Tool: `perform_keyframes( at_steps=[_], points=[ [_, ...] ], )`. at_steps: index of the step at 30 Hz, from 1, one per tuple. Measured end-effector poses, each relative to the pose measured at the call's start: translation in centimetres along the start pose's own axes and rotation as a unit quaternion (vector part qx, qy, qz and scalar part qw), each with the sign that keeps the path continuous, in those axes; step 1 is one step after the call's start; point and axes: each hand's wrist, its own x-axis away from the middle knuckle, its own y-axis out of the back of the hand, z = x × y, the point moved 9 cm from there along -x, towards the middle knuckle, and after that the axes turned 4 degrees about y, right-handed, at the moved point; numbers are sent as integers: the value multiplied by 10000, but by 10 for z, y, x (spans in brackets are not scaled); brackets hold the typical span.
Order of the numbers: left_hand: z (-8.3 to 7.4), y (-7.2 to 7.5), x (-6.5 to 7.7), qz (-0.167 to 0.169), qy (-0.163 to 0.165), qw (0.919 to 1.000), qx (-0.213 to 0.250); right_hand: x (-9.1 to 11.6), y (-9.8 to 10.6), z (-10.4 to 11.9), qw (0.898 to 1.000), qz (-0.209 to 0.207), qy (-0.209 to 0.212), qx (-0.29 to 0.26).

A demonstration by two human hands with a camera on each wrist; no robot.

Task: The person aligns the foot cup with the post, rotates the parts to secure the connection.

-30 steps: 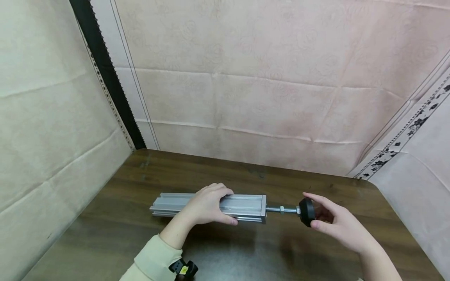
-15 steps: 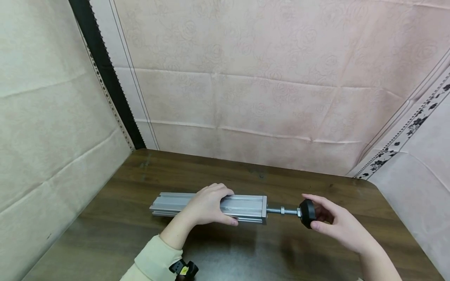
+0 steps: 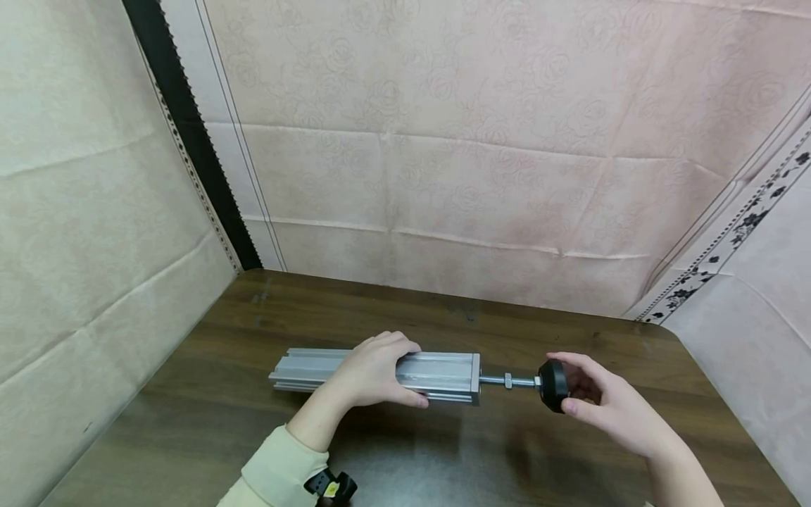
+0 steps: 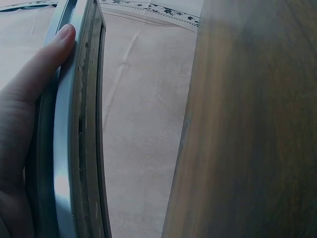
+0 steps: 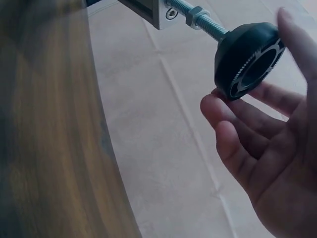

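Note:
A length of silver aluminium profile (image 3: pixel 437 370) lies crosswise in the head view, held up off the table. My left hand (image 3: pixel 374 370) grips it around the middle, its thumb along the near side, as the left wrist view also shows. From the profile's right end plate sticks a threaded rod (image 5: pixel 210 26) with a hex nut (image 3: pixel 508 381) on it. A black round levelling foot (image 3: pixel 554 386) sits on the rod's outer end. My right hand (image 3: pixel 602 401) pinches that foot by its rim between thumb and fingers. The foot's ribbed underside faces the palm in the right wrist view.
Beneath the hands is a dark brown wooden table (image 3: pixel 253 429) with a rounded far right corner. Pale patterned cloth (image 3: pixel 443 176) hangs behind it and on both sides. A black wrist strap device (image 3: pixel 331 486) is on my left wrist.
My right fingertips have shifted very slightly on the levelling foot's rim. The left hand and the profile have stayed practically still.

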Motion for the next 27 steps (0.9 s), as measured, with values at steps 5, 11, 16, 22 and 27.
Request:
perform_keyframes(
  at_steps=[5, 11, 16, 22, 27],
  points=[
    [0, 0, 0, -18, -14, 10000, 24, 0, -4, 1, 9990, 233, 156, -358],
    [0, 0, 0, 11, -31, 10000, 8, 1, -2, -1, 10000, 29, -44, -76],
    [-1, -1, 0, 35, -13, 10000, -10, 1, -3, -1, 9997, 103, 98, -198],
    [-1, -4, 1, 29, -5, 10000, 19, 3, -5, -3, 9990, 202, -36, -387],
    [-1, -4, 1, 21, -3, 10000, 19, 3, -4, -6, 9994, 82, -215, -273]
  ],
)
